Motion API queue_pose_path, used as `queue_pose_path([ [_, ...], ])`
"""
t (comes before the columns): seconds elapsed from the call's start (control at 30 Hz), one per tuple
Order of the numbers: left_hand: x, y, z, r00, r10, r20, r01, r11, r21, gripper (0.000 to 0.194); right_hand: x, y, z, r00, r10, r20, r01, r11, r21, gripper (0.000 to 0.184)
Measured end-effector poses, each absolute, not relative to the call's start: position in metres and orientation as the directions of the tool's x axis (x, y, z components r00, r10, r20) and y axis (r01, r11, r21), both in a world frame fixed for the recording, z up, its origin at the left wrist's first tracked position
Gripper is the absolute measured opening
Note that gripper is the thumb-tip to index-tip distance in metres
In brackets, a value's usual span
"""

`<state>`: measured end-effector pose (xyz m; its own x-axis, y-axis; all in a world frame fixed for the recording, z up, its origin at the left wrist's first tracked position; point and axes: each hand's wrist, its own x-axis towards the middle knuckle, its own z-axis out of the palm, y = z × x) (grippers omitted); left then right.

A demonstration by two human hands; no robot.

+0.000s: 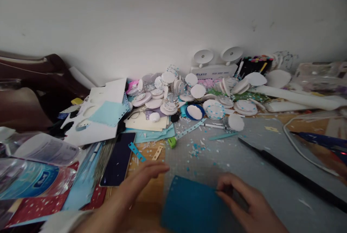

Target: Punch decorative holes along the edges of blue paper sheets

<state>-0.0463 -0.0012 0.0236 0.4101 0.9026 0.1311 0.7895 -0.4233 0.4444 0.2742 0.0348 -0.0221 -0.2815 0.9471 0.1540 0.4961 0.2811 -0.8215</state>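
A dark blue square sheet (193, 206), which looks like paper or felt, lies at the front of the grey mat, with small holes along its upper left edge. My right hand (241, 200) pinches the sheet's upper right corner between thumb and fingers. To the left of the sheet, my left hand (141, 178) hovers over the wooden table with its fingers stretched out, holding nothing. Just beyond it are a blue punched strip (137, 152), a beige punched strip (157, 152) and a small green piece (171, 142), possibly a hole punch.
White discs (168, 99) are heaped along the wall. A black long-handled tool (292, 173) and a white cable (300, 149) lie on the right of the grey mat (260, 128). A phone (118, 160) and a plastic bottle (35, 178) are on the left. Blue paper scraps (196, 150) dot the mat.
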Motion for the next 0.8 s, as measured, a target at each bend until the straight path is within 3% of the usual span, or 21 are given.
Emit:
queue_pose_path([
  [0.07, -0.029, 0.022, 0.029, 0.415, 0.908, 0.053, 0.698, -0.355, 0.622, 0.062, 0.270, 0.041, -0.008, -0.327, 0.936, 0.129, 0.447, 0.274, -0.852, 0.014],
  [0.13, -0.015, 0.034, 0.029, 0.343, 0.939, 0.041, 0.607, -0.255, 0.752, 0.037, 0.263, 0.052, 0.006, -0.393, 0.915, 0.094, 0.415, 0.267, -0.870, 0.017],
  [0.23, -0.008, 0.035, 0.026, 0.321, 0.947, -0.016, 0.491, -0.152, 0.858, 0.040, 0.243, 0.080, 0.017, -0.399, 0.910, 0.113, 0.481, 0.313, -0.819, 0.023],
  [0.33, -0.014, 0.026, 0.023, 0.248, 0.969, -0.020, 0.450, -0.097, 0.888, 0.041, 0.213, 0.115, 0.010, -0.390, 0.895, 0.215, 0.621, 0.429, -0.656, 0.014],
  [0.47, -0.025, 0.014, 0.020, 0.165, 0.960, -0.228, 0.440, 0.135, 0.888, 0.036, 0.176, 0.147, -0.010, -0.406, 0.887, 0.220, 0.625, 0.445, -0.641, 0.016],
  [0.6, -0.028, 0.016, 0.019, 0.134, 0.920, -0.367, 0.304, 0.315, 0.899, 0.037, 0.184, 0.153, -0.013, -0.435, 0.881, 0.186, 0.529, 0.417, -0.739, 0.007],
  [0.73, -0.013, 0.038, 0.022, 0.310, 0.849, -0.428, 0.121, 0.411, 0.903, 0.046, 0.227, 0.142, 0.002, -0.462, 0.881, 0.099, 0.369, 0.293, -0.882, 0.021],
  [0.8, 0.001, 0.052, 0.023, 0.360, 0.823, -0.440, 0.054, 0.453, 0.890, 0.048, 0.246, 0.134, 0.012, -0.441, 0.897, 0.025, 0.253, 0.151, -0.956, 0.029],
])
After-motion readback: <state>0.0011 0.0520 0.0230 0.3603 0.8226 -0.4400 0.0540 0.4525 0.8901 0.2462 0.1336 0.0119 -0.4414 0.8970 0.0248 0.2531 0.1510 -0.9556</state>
